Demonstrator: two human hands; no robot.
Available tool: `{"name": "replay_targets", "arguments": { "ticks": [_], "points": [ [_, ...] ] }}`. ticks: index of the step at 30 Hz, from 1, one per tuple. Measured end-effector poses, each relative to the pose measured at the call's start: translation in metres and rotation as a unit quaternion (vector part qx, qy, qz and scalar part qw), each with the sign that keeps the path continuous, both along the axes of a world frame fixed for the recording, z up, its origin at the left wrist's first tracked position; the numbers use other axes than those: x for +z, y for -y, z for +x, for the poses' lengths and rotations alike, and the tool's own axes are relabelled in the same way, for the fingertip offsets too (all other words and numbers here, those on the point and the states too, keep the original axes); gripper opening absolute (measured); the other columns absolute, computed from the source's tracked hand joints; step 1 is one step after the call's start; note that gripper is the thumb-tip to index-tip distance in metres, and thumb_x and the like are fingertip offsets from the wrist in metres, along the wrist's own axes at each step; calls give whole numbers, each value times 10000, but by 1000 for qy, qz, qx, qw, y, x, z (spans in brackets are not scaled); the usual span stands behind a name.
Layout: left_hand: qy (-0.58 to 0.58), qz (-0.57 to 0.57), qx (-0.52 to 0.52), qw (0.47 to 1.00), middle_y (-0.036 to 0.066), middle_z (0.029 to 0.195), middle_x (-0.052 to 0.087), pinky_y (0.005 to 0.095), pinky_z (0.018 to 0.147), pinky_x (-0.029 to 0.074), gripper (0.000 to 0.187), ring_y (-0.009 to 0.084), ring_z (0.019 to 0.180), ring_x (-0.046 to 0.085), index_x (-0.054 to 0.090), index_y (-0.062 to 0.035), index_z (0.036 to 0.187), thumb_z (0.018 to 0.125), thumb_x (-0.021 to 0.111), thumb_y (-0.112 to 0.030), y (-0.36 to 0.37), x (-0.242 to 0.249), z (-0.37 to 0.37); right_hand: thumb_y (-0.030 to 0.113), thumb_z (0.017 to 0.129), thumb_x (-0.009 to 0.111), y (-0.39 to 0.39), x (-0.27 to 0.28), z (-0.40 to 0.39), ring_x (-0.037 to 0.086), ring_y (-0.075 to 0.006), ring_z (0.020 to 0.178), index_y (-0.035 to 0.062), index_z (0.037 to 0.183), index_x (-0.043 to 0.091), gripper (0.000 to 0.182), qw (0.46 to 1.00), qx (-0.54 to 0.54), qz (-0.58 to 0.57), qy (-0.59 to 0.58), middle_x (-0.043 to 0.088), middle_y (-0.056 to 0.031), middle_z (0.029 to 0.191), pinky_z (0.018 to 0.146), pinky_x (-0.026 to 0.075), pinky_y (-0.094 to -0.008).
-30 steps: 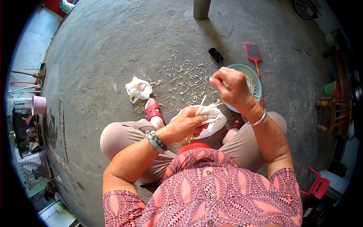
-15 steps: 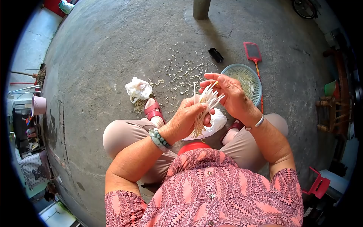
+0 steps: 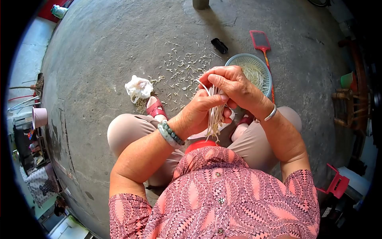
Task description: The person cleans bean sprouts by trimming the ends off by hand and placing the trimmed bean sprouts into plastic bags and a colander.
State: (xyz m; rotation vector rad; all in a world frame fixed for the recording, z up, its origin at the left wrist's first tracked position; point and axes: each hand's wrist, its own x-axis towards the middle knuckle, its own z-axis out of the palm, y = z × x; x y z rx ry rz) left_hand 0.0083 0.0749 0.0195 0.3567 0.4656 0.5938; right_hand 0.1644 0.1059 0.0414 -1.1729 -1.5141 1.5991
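In front of my lap, my left hand (image 3: 197, 109) is closed around a bunch of long, thin white sprouts (image 3: 215, 115), their pale ends hanging down below the thumb. My right hand (image 3: 234, 84) curls over the top of the same bunch, its thumb and fingers bent together against the stems. One stem sticks out to the left past the fingertips. Part of the bunch is hidden inside both hands. Beyond my right hand stands a pale blue round colander (image 3: 234, 60) with loose white sprouts in it. A white plastic bag shows partly beneath my hands.
Short pale scraps (image 3: 183, 65) lie scattered over the concrete floor ahead. A crumpled white plastic bag (image 3: 138, 88) rests by my left foot. A black object (image 3: 219, 46) and a red fly swatter (image 3: 260, 40) lie near the colander. A pillar (image 3: 201, 4) stands further off.
My right hand has come down and left onto the top of the bunch, and its spread fingers have closed. The whole view has tipped slightly.
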Motion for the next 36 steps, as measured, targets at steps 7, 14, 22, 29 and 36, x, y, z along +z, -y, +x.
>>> {"name": "replay_targets", "arguments": {
  "ticks": [7, 14, 22, 29, 36],
  "points": [
    [39, -24, -15, 999, 76, 899, 622, 354, 690, 560, 268, 163, 735, 628, 545, -22, 1096, 920, 596, -217, 0, -8, 4, 325, 953, 503, -3, -1, 9, 610, -175, 946, -27, 1171, 590, 423, 998, -19, 44, -50, 657, -133, 1031, 799, 511, -301],
    [110, -82, 129, 982, 110, 955, 622, 452, 900, 491, 302, 240, 858, 628, 509, -14, 1155, 910, 487, -188, -14, -10, -16, 338, 970, 480, 10, -1, 22, 628, -166, 920, -21, 1184, 551, 424, 981, -151, -58, -108, 638, -107, 1052, 789, 507, -284],
    [146, -130, 246, 949, 130, 1003, 626, 508, 969, 442, 331, 294, 950, 617, 504, -20, 1178, 880, 422, -137, -19, -1, -16, 138, 864, 657, 32, -8, 13, 635, -138, 821, -16, 1063, 585, 262, 988, -89, 128, -4, 637, -95, 908, 727, 526, -260],
    [177, -92, 266, 943, 132, 992, 621, 498, 984, 436, 349, 287, 938, 609, 491, 3, 1173, 832, 471, -67, -30, -7, -15, 142, 849, 676, 27, -1, 7, 617, -110, 681, -22, 920, 605, 193, 993, -56, 74, 76, 639, -66, 770, 612, 497, -239],
    [142, -54, 293, 944, 123, 955, 610, 492, 993, 439, 392, 285, 923, 605, 441, 24, 1205, 819, 485, -29, -31, -5, -10, 233, 891, 639, 21, 7, -5, 611, -88, 643, 4, 848, 642, 233, 978, 31, -187, -86, 634, -33, 718, 579, 502, -223]
  ]
}}
